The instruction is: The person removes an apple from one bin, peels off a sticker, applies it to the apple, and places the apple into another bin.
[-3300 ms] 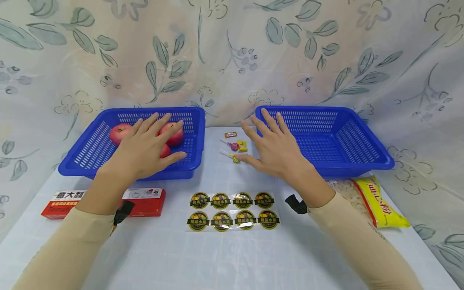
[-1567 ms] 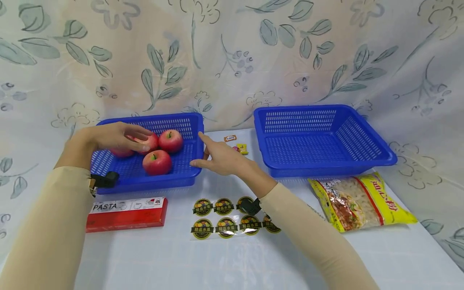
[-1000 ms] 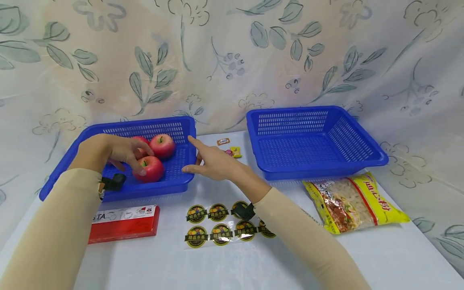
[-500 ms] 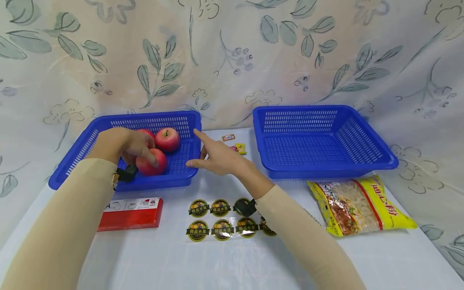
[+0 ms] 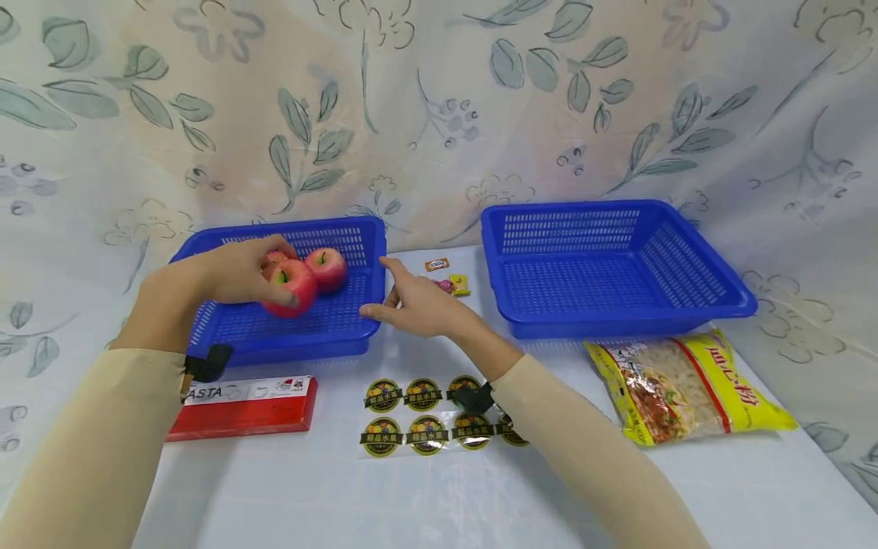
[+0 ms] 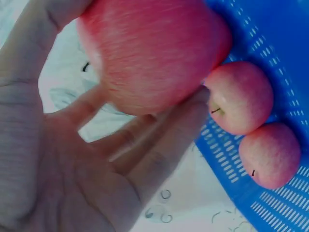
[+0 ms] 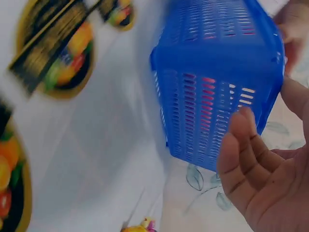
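My left hand grips a red apple, raised over the left blue basket. In the left wrist view the apple fills the upper middle, thumb on one side and fingers on the other. Two more apples lie in the basket in that view: one apple and a second apple. At the basket's right side, my right hand holds the rim, its thumb at the edge. In the right wrist view its bent fingertips are against the slotted outer wall.
An identical blue basket stands at the right. In front are a red pasta box, a sheet of round fruit stickers and a yellow food bag. Small wrapped candies lie between the baskets. A patterned curtain hangs behind.
Both hands came from hovering above the baskets to the left one. The right hand took its rim. The left hand reached in, took hold of an apple and lifted it.
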Tool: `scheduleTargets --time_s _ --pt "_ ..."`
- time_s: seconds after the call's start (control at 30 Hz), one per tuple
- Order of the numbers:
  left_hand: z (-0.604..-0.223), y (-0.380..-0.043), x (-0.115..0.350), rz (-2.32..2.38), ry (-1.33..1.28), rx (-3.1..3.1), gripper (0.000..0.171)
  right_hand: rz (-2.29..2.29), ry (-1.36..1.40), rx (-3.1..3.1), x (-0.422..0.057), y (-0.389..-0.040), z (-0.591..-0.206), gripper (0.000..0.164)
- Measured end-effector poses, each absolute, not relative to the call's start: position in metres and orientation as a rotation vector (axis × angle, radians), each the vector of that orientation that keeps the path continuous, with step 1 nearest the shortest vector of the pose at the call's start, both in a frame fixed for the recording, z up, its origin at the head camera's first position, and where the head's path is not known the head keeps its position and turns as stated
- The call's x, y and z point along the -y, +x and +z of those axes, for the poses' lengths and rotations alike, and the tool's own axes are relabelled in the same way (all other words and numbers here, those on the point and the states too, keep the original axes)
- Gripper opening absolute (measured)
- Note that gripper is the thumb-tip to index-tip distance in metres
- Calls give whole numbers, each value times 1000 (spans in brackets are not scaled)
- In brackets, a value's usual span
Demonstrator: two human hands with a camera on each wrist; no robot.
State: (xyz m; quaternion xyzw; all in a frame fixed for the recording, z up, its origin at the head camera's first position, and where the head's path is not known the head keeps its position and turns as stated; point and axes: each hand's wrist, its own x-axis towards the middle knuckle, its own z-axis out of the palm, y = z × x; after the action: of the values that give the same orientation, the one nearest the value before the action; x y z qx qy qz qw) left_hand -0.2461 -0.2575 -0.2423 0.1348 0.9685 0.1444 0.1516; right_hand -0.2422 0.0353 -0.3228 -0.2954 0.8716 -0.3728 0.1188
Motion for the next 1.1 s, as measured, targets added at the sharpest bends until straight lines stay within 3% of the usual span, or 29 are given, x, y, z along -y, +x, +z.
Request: scheduleTargets --time_s 0.27,0.53,0.83,1.1 --pt "-246 -222 240 601 455 -2857 90 -888 -1010 -2725 -54 -229 -313 86" --pt "-244 -204 221 761 483 -2875 92 -1029 -1221 -2637 -75 -222 -309 77" --pt "-257 -200 195 994 703 -2850 78 -1345 -1327 -2514 -82 -215 -307 67" --pt "-269 -196 173 1078 824 -2841 71 -1487 -1256 -2444 -99 -208 -312 54"
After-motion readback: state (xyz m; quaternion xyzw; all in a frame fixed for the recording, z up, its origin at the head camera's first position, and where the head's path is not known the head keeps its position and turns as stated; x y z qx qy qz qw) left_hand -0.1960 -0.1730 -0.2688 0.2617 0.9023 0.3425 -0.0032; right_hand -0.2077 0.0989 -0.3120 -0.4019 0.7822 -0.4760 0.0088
